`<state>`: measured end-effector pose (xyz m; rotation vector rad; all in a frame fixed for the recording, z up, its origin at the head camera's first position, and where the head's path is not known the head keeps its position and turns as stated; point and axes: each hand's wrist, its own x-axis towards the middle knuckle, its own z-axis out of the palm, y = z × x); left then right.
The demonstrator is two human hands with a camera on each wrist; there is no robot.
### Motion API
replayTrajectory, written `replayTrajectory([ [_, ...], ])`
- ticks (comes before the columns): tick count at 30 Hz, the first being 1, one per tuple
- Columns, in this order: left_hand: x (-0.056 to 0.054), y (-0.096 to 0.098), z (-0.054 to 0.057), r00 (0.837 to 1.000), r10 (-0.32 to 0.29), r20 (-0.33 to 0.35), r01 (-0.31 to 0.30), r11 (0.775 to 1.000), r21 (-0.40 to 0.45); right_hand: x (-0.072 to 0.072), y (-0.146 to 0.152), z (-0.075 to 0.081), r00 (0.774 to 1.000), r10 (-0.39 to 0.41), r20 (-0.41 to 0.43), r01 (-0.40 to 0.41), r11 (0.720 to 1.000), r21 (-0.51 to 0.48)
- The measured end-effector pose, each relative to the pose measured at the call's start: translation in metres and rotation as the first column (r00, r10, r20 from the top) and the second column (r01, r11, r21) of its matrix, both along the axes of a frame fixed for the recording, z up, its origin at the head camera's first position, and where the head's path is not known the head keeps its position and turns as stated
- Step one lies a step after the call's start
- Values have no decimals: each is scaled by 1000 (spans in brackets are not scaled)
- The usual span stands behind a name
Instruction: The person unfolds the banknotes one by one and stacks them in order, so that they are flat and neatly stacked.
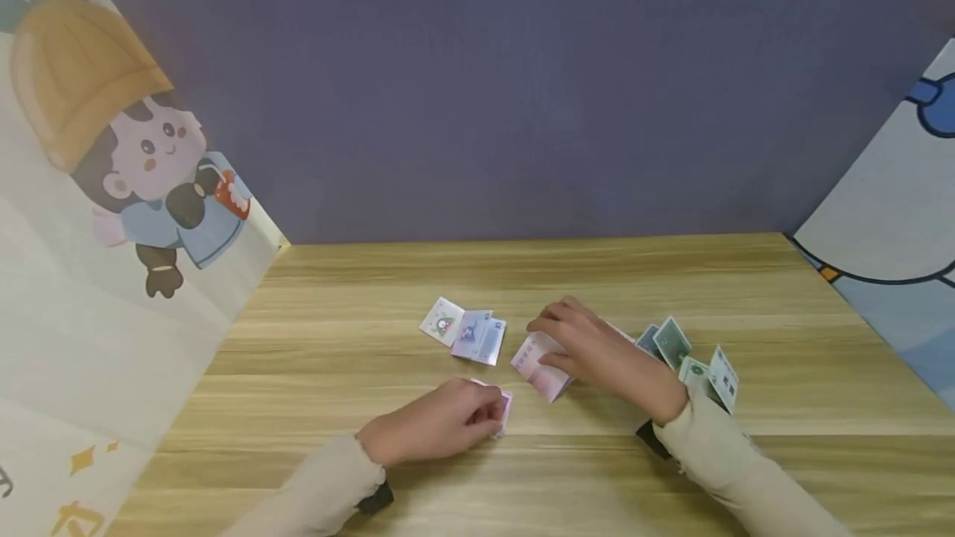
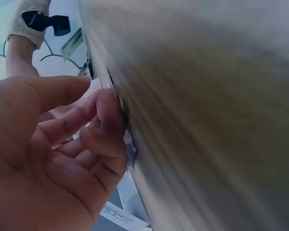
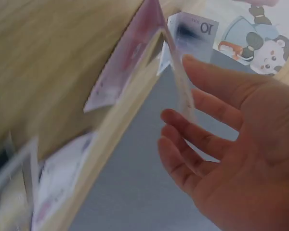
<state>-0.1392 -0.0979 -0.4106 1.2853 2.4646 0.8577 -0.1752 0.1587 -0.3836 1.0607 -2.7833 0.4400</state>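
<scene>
So on my remote feed, the left hand (image 1: 436, 421) was down on the wood-look tabletop (image 1: 298, 313), fingers curled in close at a pinkish-purple note (image 1: 507, 414) at its 3 o'clock. Honestly couldn't tell from any of my views whether it was pinching that note or just sitting over it. The right hand (image 1: 585, 350) was at 2 o'clock from the left one, fingers loosely bent and well parted from the thumb, so a pretty wide shape. I had a folded pink note (image 1: 548, 384) at that hand's 8 o'clock, propped like a little tent, one flap right by the thumb. Around 12 to 1 from the left hand sat a folded blue-lilac note (image 1: 479, 342), with a printed 10 showing in my right wrist view, and a white note (image 1: 442, 321) just beside it at its 10 o'clock. A bunch of folded greenish notes (image 1: 673, 342) was at the right hand's 3 o'clock. Way off at the left hand's 10 o'clock was a cartoon figure (image 1: 160, 156).
</scene>
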Motion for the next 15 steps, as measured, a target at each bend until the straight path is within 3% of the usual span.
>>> replayTrajectory([
  [5,-9,10,2,997,70,15,-69,995,-68,-4,0,-11,985,-17,173,22,999,-26],
  [8,-14,16,3,991,130,-11,-130,986,-107,-4,1,-17,972,-43,233,45,999,-3],
  [11,-16,24,3,979,186,-78,-196,971,-140,-6,2,-22,964,-51,262,51,999,4],
  [15,-16,36,5,949,229,-218,-263,954,-143,-11,5,-23,940,-82,331,86,996,5],
])
